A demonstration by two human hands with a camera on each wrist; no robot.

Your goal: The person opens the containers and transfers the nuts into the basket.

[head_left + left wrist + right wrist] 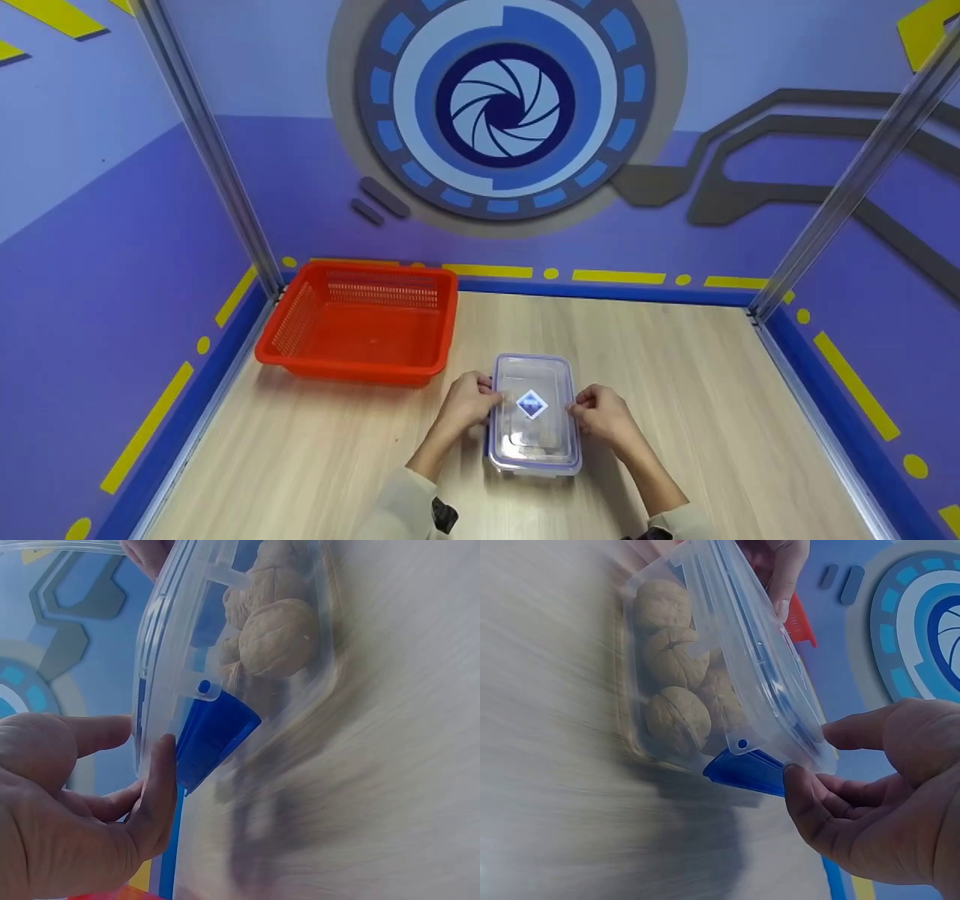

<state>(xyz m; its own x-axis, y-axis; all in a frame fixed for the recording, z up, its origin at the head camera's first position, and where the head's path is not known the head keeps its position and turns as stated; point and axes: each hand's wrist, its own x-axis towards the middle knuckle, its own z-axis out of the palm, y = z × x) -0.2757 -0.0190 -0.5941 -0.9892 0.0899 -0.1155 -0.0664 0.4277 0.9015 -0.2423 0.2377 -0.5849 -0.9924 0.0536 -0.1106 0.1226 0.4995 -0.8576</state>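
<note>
I can't count the walnuts (673,664): some hide behind others, and from above, through the lid (532,373), they barely show. The print on the label (532,404) is too small to read. Seen from the wrists, the surface (547,735) smears to a blur. The left wrist view clips the box (214,634) at its top edge and catches only a sliver of the basket (112,895); the right one crops the right hand (889,799).

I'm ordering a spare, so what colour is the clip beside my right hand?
Blue, best in right wrist view.
</note>
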